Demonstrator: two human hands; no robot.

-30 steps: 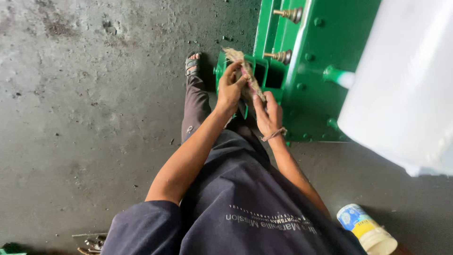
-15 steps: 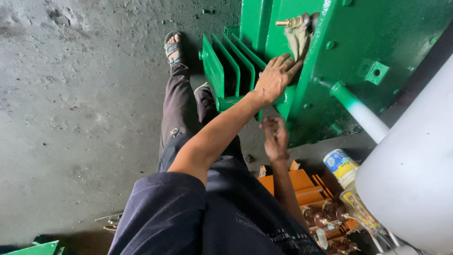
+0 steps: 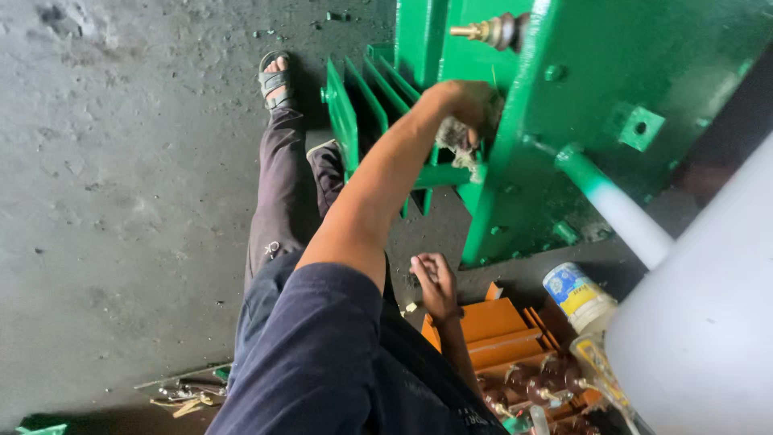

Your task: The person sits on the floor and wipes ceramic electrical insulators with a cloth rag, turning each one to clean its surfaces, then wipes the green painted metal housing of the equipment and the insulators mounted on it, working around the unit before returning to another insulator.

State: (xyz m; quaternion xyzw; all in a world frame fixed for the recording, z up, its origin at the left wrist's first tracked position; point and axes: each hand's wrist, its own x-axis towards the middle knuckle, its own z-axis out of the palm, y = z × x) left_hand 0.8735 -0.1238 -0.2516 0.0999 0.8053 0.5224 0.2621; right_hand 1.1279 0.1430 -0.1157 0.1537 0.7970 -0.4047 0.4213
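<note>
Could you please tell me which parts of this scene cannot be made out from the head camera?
- Rag: mostly hidden by the left hand against the green machine.
- Orange toolbox: contents blurred, cut off by the bottom edge.
- Right hand: palm side hidden, so what it touches is unclear.
- White tank: cut off at right.

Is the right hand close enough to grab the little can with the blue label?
Probably yes. The right hand hangs empty beside the orange tray, and the can stands just past that tray with nothing between them. The left hand is busy with a rag.
</note>
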